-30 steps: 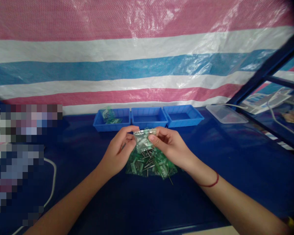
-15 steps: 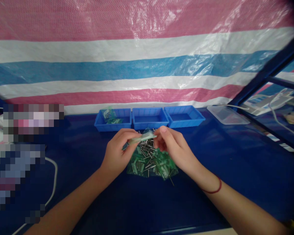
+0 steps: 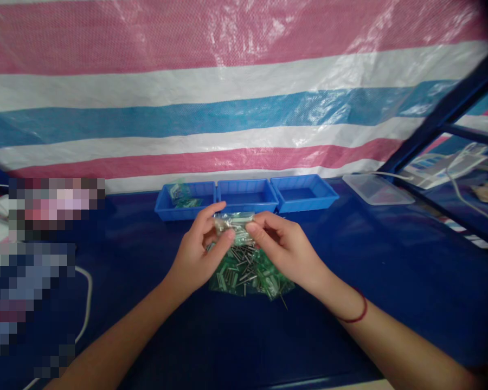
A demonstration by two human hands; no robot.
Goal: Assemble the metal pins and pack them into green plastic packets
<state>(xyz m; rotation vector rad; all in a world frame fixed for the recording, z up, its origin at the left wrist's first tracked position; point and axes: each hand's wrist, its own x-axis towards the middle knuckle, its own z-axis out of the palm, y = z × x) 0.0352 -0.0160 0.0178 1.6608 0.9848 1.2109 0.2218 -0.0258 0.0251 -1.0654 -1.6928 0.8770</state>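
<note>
Between my two hands is a small clear plastic bag (image 3: 238,223) with pale, slim pieces inside, too blurred to name. My left hand (image 3: 201,244) holds its left end between thumb and fingers, the index finger raised. At its right end, my right hand (image 3: 284,244) pinches the bag with thumb and forefinger. Below it on the table lies a pile of thin metal rods (image 3: 244,265), partly hidden by my hands. Green-tinted plastic bags (image 3: 270,279) with small pieces in them lie around and under the rods.
Three blue bins stand in a row behind my hands: a left bin (image 3: 159,210) containing small green bags, a middle bin (image 3: 247,207) and a right bin (image 3: 307,203). A clear plastic lid (image 3: 378,190) lies right of them. A white cable (image 3: 90,298) runs along the left.
The bag has turned from nearly edge-on to showing its broad face. My right hand has closed on its right end, and my left index finger has lifted.
</note>
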